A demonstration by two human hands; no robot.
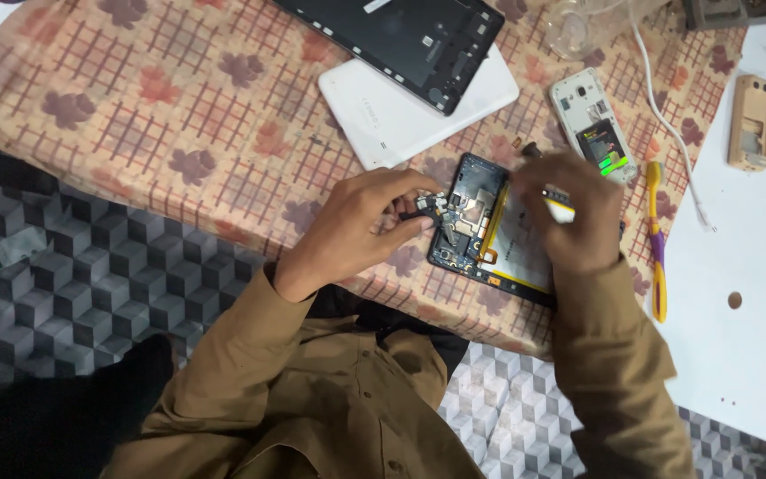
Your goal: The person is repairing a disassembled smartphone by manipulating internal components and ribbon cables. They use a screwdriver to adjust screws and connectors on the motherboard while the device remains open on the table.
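Both arms, in brown sleeves, reach forward from the body toward twelve o'clock. The left hand (361, 226) lies knuckles-up, wrist bent, its fingers (414, 211) pinched together and pointing toward three o'clock. The right hand (574, 213) arches palm-down, fingers curled, just beside the left.

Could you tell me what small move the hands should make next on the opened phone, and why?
Probably lift the small dark part gently clear. The left hand pinches that part at the top corner of the opened phone, whose board and battery lie bare, while the right hand rests on the phone's far side, steadying it. Whether the part is already loose cannot be told.
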